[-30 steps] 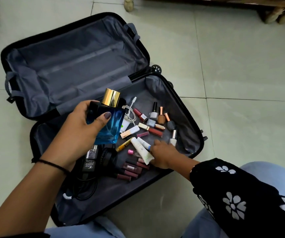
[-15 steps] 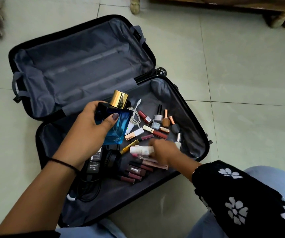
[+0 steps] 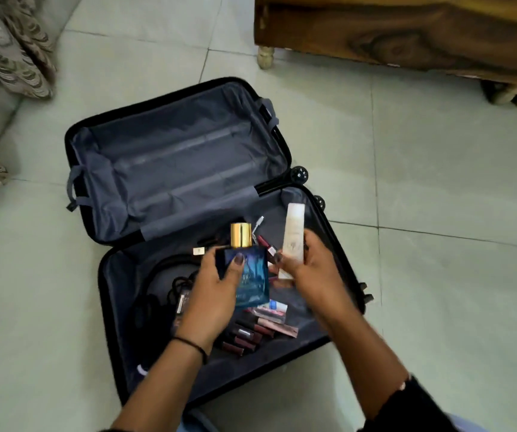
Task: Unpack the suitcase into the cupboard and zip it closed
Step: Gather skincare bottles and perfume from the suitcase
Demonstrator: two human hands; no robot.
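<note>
Right hand (image 3: 310,269): now raised above near half of suitcase (image 3: 173,163), fingers curled round white tube (image 3: 294,235), lifted off the lining moments ago. Left hand (image 3: 216,291): grips blue perfume bottle (image 3: 251,275) (gold cap up) above same half. Lip glosses (image 3: 244,335) remaining inside; unpacking barely begun.

Single view, head-worn, wide-angle. It looks forward and steeply down at the tiled floor (image 3: 438,182) from above the seated person. The open suitcase (image 3: 188,157) lies askew at mid-frame, at moderate range. Nearest the lens, low centre, are the left hand (image 3: 216,294) with a blue bottle (image 3: 251,275) and the right hand (image 3: 310,275) with a white tube (image 3: 294,235). A wooden furniture base (image 3: 406,32) crosses the top edge, and patterned fabric (image 3: 8,51) sits upper left.
</note>
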